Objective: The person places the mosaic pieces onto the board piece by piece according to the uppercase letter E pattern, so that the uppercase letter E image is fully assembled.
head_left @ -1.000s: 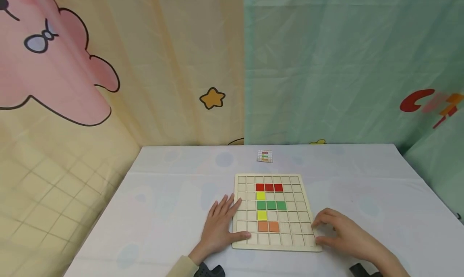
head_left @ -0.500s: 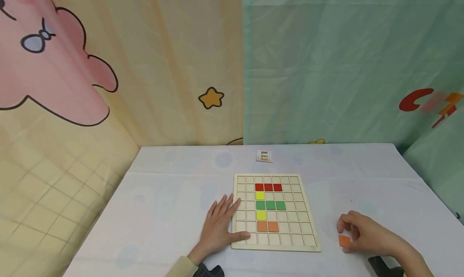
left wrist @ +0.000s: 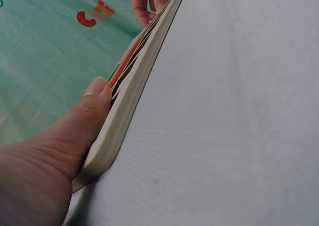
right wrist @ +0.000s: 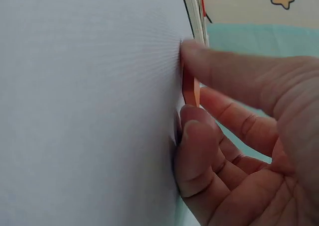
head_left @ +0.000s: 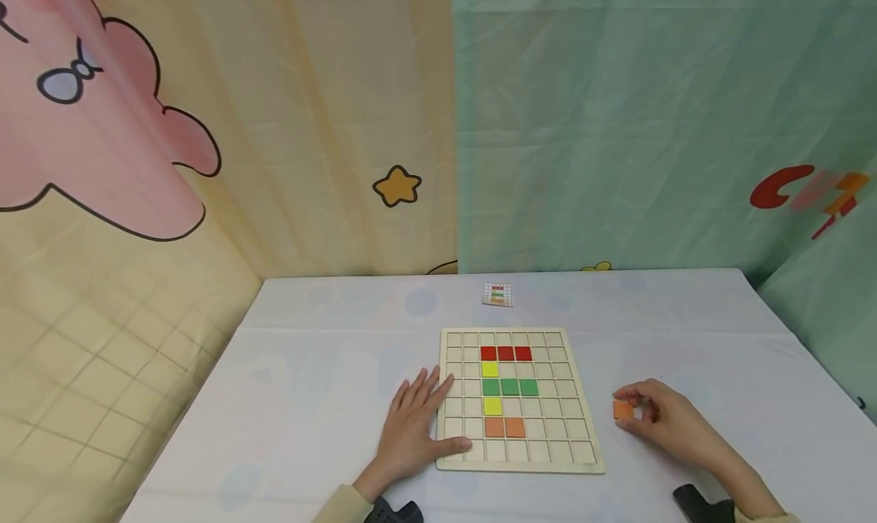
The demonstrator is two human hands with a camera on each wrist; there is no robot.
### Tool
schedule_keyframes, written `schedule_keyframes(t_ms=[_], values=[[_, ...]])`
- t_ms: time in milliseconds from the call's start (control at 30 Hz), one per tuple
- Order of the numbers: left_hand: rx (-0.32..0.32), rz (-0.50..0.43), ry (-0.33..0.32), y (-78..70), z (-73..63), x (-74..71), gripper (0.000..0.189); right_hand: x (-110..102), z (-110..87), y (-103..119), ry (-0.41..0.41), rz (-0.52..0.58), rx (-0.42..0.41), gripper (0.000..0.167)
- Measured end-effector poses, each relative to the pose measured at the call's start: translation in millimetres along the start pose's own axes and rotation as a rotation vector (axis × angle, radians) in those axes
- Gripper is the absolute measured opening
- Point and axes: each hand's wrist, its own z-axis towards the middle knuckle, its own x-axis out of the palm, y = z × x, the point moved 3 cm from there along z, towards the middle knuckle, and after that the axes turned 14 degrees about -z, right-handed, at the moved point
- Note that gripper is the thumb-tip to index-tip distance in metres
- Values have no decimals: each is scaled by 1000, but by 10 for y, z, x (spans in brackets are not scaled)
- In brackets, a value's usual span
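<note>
A pale wooden grid board (head_left: pixel 555 452) lies on the table and bears several coloured square tiles: a red row, two yellow ones, a green row and two orange tiles (head_left: pixel 505 427). My left hand (head_left: pixel 414 424) rests at the board's left edge, fingers spread, its thumb (left wrist: pixel 89 104) lying over the near corner area. To the right of the board, my right hand (head_left: pixel 668 420) pinches a loose orange tile (head_left: pixel 623 409) between thumb and fingers. In the right wrist view that tile (right wrist: pixel 190 90) shows edge-on, low over the white cloth, partly covered by the thumb.
Behind the board lies a small card (head_left: pixel 497 294) printed with a similar coloured grid. A white cloth (head_left: pixel 329 386) covers the table. Printed curtains (head_left: pixel 329 127) hang along the back and sides. Dark straps (head_left: pixel 702 502) sit at both wrists.
My right hand went from the board's right edge out to the right, took hold of the orange tile, and has come back left and farther from me with it. The left hand stays put.
</note>
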Motion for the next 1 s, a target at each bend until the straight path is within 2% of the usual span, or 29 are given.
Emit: schedule_keyframes(t_ms=[133, 267, 400, 567, 733, 867, 1000], values=[[-6, -2, 4, -2, -4, -3, 96, 8, -3, 12, -19, -5, -10, 29], [-5, 5, 7, 0, -8, 2, 96, 2, -16, 31, -63, -1, -58, 22], [4, 3, 3, -10, -5, 0, 96, 1, -18, 49, -88, 8, -104, 25], [6, 2, 2, -11, 2, 2, 96, 5, 1, 49, -79, 7, -75, 26], [21, 8, -10, -14, 0, -2, 95, 15, 4, 75, -133, 51, -80, 24], [42, 9, -25, -15, -6, 0, 95, 46, 20, 214, -182, 126, -105, 28], [45, 15, -32, -8, -7, 3, 95, 116, 49, 460, -164, 208, -126, 27]])
